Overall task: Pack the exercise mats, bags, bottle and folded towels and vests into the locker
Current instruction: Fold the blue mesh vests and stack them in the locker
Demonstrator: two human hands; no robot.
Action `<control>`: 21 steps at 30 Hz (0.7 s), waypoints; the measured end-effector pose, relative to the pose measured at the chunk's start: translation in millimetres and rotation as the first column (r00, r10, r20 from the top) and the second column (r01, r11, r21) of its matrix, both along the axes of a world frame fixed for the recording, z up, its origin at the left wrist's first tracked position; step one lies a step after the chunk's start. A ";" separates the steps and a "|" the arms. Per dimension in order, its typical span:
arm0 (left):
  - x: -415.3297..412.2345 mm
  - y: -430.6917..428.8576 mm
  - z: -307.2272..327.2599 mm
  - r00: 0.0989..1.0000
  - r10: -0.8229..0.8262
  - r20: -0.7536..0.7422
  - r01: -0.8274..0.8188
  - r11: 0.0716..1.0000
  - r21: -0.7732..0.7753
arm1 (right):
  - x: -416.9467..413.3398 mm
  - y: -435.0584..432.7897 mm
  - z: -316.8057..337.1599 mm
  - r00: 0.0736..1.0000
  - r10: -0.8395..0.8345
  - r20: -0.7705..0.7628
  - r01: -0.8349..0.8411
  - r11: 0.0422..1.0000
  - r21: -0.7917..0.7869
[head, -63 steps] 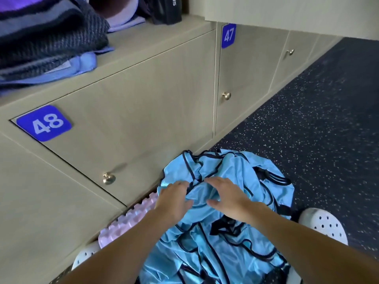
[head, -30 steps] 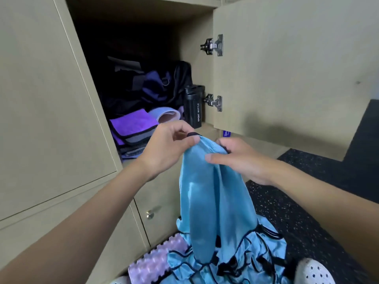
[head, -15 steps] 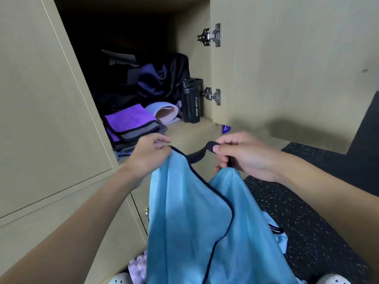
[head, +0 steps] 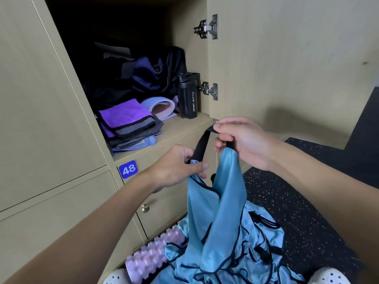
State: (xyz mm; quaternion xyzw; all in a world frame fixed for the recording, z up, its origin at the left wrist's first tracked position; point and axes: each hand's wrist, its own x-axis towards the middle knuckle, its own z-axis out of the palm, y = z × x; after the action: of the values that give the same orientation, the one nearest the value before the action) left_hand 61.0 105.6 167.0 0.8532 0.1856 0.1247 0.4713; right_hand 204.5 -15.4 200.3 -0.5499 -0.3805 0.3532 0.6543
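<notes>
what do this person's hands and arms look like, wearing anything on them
Both are bare. The left hand and right hand show no gloves, rings, watch or wristband. The left forearm and right forearm are uncovered up to the frame edge; no sleeve, marking or tattoo is visible.

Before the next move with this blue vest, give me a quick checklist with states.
1. Left hand grips the light blue black-trimmed vest: ok.
2. Right hand pinches its black strap: ok.
3. Vest folded: not ok, it hangs loose.
4. Beige locker door open: ok.
5. Bare shelf beside the folded purple towel stack: ok.
6. Crumpled blue vest pile on the floor packed: not ok.
</notes>
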 end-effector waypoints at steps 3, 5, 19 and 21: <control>-3.6 3.0 10.9 0.999 -0.013 -0.052 0.013 1.000 -0.008 | 13.8 -0.6 -8.5 0.968 -0.226 0.108 0.232 0.971 -0.054; -6.3 8.7 15.7 0.990 -0.021 -0.142 0.026 0.999 0.034 | 24.4 0.0 -16.8 0.933 -0.329 0.147 0.343 0.936 -0.077; 4.7 3.4 21.3 0.972 0.223 0.070 -0.211 0.966 -0.151 | 10.1 -2.6 -32.4 0.843 -0.244 0.480 0.408 0.871 -0.275; 7.8 1.1 24.1 0.932 0.340 0.129 -0.303 0.922 -0.242 | -4.6 -2.9 -23.8 0.884 -0.214 0.415 0.316 0.929 -0.194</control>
State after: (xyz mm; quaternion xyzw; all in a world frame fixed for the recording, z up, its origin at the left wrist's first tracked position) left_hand 68.8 106.6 191.0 0.7406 0.2952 0.2512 0.5488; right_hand 199.9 -18.3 176.5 -0.7353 -0.3739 0.1903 0.5322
